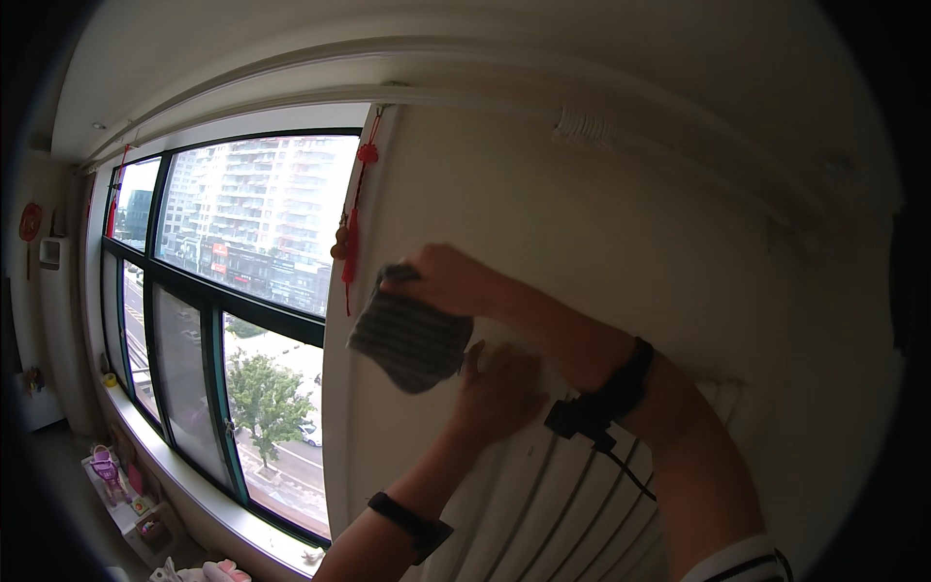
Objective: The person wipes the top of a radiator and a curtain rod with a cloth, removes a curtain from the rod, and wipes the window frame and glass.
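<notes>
A grey striped cloth [413, 338] hangs from my right hand [444, 280], whose fingers pinch its upper edge. Just below and to the right of the cloth is my left hand [502, 393], raised with its fingers spread and bent; a finger comes near the cloth's lower right edge, and whether it touches cannot be told. Both wrists wear black straps, and a black device with a cable sits on the right one. Behind the hands is a pale wall [567, 254], right of the window.
A white radiator [545, 495] stands low against the wall. Left are a dark-framed window [211, 295] and its white sill [218, 498]. A red tassel ornament [351, 240] with a gourd hangs beside the window. White curtain rods [465, 94] run above. Toys stand on a low shelf [127, 513].
</notes>
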{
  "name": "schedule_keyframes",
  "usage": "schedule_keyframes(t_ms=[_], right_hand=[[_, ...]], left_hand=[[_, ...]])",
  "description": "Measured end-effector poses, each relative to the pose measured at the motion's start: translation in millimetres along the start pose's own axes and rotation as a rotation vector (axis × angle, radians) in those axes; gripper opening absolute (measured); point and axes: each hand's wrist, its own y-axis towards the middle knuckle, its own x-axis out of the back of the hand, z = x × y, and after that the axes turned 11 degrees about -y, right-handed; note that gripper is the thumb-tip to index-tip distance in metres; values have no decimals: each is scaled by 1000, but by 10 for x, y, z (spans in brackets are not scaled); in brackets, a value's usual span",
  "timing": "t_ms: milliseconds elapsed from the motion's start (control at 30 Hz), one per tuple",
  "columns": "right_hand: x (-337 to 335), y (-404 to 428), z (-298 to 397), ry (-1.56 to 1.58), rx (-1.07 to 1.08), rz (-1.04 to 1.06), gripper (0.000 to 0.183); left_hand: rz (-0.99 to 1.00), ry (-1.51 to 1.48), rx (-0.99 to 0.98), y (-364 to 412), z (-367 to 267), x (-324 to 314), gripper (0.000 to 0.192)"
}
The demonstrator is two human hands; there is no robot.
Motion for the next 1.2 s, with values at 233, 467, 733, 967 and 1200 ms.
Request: schedule_keyframes(t_ms=[233, 467, 733, 967, 1200], right_hand=[[-45, 186, -318, 1466, -694, -199, 41], [984, 805, -305, 98, -308, -1206, 40], [910, 1481, -264, -844, -297, -523, 61], [1121, 1385, -609, -978, -336, -512, 49], [1507, 583, -1046, -935, -406, -441, 40]], left_hand=[[-18, -20, -13, -17, 34, -60, 43], [-95, -72, -53, 59, -44, -98, 48], [-68, -672, 94, -28, 1, -237, 49], [110, 81, -32, -19, -22, 52, 49], [-112, -73, -51, -30, 8, -11, 52]])
